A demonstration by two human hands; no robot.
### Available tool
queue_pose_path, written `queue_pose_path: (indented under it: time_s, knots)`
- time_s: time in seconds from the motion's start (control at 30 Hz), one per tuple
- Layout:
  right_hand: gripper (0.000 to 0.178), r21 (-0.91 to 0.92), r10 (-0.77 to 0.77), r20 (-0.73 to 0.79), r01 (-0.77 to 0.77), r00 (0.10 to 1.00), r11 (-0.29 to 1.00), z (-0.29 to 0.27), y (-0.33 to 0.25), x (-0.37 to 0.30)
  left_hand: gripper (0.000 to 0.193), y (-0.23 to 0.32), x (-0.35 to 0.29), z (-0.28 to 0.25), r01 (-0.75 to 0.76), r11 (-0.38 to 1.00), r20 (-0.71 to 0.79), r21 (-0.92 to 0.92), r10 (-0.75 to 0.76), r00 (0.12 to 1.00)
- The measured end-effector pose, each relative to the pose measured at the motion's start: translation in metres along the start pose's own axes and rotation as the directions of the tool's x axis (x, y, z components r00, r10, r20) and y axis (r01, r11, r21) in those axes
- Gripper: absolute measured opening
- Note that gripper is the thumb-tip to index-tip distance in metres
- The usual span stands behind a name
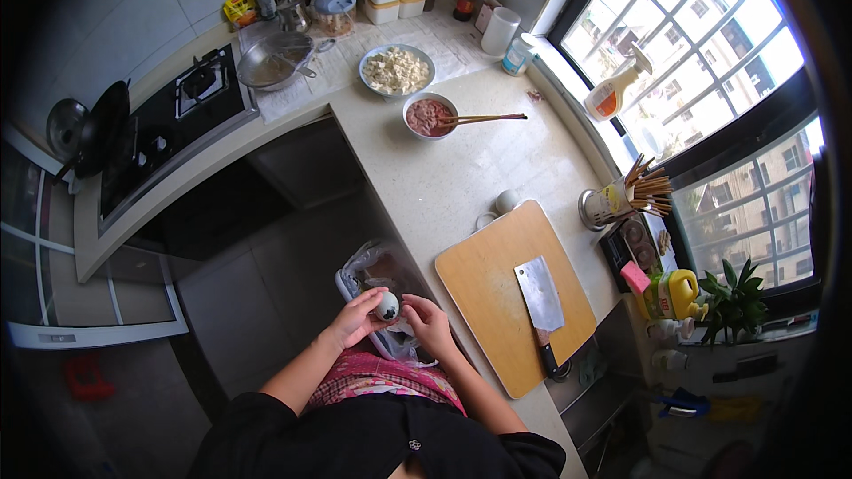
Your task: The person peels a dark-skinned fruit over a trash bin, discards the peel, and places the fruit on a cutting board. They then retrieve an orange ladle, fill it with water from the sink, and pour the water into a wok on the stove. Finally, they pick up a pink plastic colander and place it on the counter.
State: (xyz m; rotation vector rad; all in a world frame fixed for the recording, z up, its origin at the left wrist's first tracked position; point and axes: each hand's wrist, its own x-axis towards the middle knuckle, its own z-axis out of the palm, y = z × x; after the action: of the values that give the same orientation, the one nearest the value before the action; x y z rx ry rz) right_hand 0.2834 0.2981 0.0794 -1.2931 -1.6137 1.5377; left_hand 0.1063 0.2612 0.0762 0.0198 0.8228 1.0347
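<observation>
My left hand (357, 318) is closed round a pale egg (387, 305) whose shell has a dark patch broken open, like a preserved egg. Just right of it, my right hand (429, 326) is curled with its fingertips together, apart from the egg; anything pinched in them is too small to make out. Both hands are above a bin (348, 284) lined with a clear plastic bag. A second pale egg (508, 201) rests on the counter behind a wooden cutting board (475, 270). On the board lies a cleaver (540, 294), its black handle toward me.
Farther back on the counter (479, 168) stand a bowl of raw minced meat (426, 115) with chopsticks across it and a bowl of white crumbled pieces (397, 71). A chopstick holder (608, 204) is by the window. The gas stove (169, 137) is at left, a sink (603, 381) at right.
</observation>
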Motion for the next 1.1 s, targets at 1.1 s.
queue_pose_path:
  time_s: [1.1]
  knots:
    - [0.031,0.132,0.127,0.027,-0.130,0.991,0.983,-0.001,0.004,-0.001,0.028,0.004,-0.004,0.016,0.014,0.996,-0.033,0.087,-0.011,0.999]
